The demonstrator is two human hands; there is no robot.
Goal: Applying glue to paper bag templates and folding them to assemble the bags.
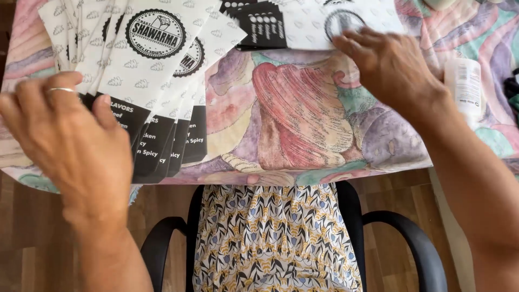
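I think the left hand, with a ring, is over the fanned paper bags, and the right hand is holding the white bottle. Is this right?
Not quite. The head view shows the right hand resting on a paper bag at the far edge of the table; the white bottle stands untouched beside its wrist. The left hand, with a ring, is over the fanned paper bags.

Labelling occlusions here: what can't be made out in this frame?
Head view only:
- Fanned sleeves: tops cut by the top edge; lower left corner behind left hand.
- Far sleeve: partly under right hand, grip unclear.
- White bottle: top hidden by the right wrist.
- Both hands motion-blurred.
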